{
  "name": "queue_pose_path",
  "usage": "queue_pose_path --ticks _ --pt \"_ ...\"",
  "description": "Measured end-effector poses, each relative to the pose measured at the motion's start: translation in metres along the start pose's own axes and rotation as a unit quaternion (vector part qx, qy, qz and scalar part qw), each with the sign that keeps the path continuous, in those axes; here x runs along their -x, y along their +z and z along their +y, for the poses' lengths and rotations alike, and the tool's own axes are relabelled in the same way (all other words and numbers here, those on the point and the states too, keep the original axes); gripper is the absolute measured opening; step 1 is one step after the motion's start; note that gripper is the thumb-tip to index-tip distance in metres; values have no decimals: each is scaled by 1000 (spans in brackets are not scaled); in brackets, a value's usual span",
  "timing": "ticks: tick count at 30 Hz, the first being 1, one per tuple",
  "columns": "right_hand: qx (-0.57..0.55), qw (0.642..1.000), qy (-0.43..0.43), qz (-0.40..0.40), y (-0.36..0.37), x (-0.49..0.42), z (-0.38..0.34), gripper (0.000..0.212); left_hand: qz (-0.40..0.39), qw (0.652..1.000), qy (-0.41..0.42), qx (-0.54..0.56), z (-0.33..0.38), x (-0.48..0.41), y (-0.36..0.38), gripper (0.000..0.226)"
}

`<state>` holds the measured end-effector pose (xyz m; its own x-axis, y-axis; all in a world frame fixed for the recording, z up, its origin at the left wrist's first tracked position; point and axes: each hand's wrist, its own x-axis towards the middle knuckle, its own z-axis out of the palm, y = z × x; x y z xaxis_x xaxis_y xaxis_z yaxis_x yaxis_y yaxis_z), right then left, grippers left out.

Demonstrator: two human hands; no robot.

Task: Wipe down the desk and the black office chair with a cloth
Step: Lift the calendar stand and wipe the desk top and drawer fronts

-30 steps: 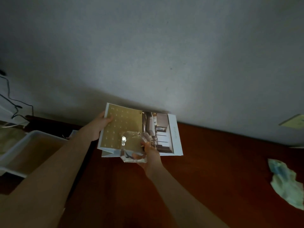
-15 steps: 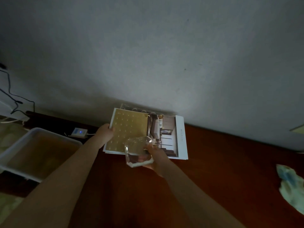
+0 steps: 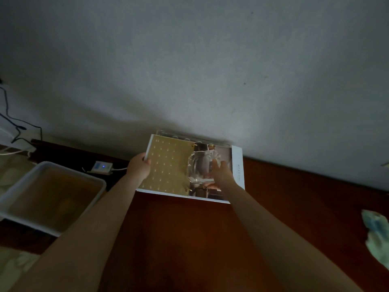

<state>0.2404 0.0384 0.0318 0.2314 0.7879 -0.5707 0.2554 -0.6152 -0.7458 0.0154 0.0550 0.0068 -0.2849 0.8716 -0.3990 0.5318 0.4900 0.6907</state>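
Observation:
A white-edged book with a gold dotted cover lies on the dark red-brown desk against the wall. My left hand grips the book's left edge. My right hand holds a clear faceted glass object on top of the book's right half. A pale green-blue cloth lies crumpled on the desk at the far right, away from both hands. The black office chair is out of view.
A white plastic tub with brownish contents stands left of the desk. A small white device with a blue light and its cord lie behind the tub. Black cables hang on the wall at the left.
Both hands have pushed the book away toward the wall. My right hand has carried the glass object from the book's near edge up onto its right half.

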Motion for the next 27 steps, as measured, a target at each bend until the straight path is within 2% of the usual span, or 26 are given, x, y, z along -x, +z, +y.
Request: queue_pose_path --ticks 5,7,10,13,14,16,18,20,22,25,27 --pt "201 978 -38 -26 -2 -1 2 45 -2 1000 7 -12 4 -10 0 28" --pt "220 974 -56 -27 -1 -3 0 44 -2 1000 3 -10 6 -13 -1 30" --pt "189 979 -39 -62 4 -3 -5 51 -3 1000 4 0 7 -15 0 28" --pt "249 964 -62 -75 -2 -2 -8 47 2 1000 6 -10 7 -13 0 27" --pt "267 959 -78 -54 -9 -1 -10 43 3 1000 6 -15 7 -11 -1 26" --pt "255 960 -96 57 -27 -5 -5 36 3 1000 -2 -18 6 -9 -3 28" --pt "156 967 -65 192 -50 -12 6 32 -5 1000 -15 -5 5 -7 -5 31" --pt "88 964 -40 248 -68 -19 18 29 -15 999 -29 32 6 -5 -7 34" --pt "53 976 -7 210 -76 -24 29 35 -22 997 -40 60 7 -3 -7 36" --pt "-72 993 60 72 -71 -25 41 48 -28 995 -58 69 9 0 -5 37" --pt "-93 992 81 13 -64 -20 46 51 -35 994 -68 74 8 0 -5 39"
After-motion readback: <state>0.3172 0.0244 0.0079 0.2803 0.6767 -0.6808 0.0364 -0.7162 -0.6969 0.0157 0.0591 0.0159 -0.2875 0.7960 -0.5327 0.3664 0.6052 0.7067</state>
